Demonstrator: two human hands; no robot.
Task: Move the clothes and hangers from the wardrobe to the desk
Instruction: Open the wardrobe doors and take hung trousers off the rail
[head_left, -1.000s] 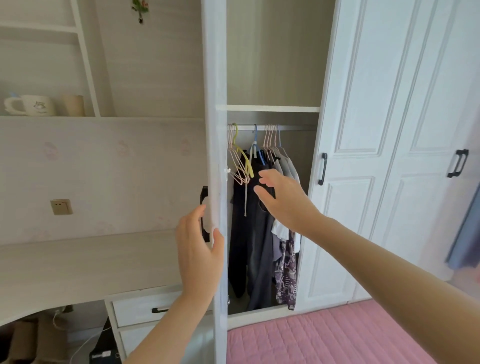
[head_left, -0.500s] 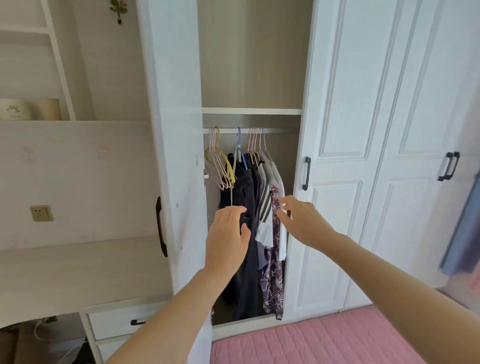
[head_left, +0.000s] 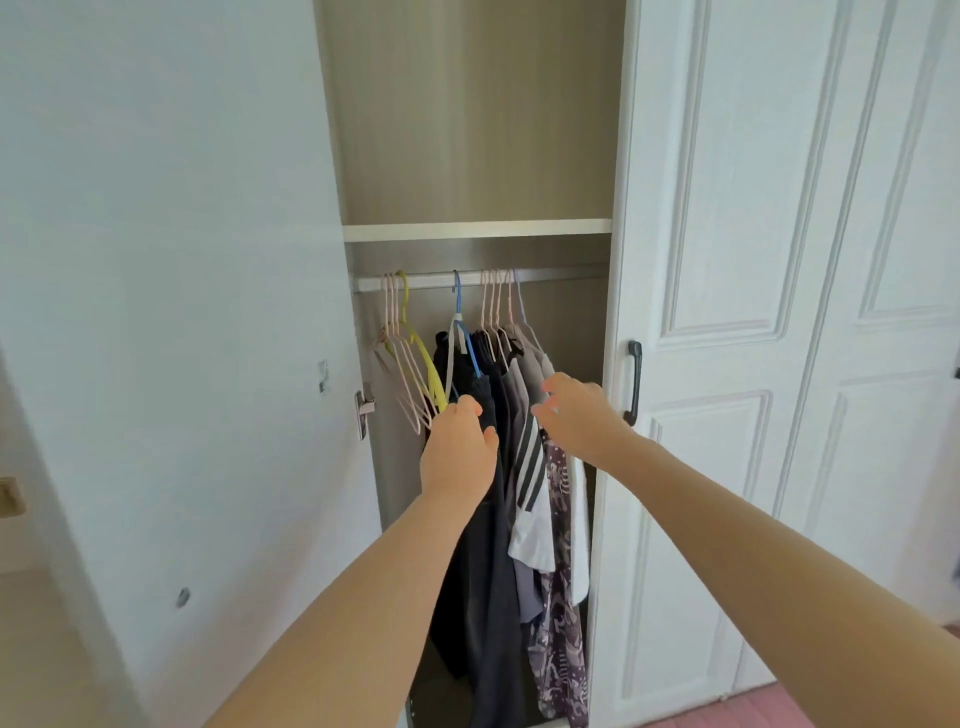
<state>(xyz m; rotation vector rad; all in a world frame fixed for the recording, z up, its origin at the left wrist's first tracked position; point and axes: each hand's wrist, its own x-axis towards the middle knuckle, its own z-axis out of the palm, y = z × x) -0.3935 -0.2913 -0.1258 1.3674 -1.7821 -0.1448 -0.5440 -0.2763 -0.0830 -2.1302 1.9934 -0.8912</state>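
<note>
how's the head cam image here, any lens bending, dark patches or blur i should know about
Head view: wide-angle bending bows the open door and leans the closed door; soft, even daylight, no glare; the wardrobe bottom behind the dark clothes is in deep shadow; the left hand and right hand look slightly soft; the hangers stay legible.
</note>
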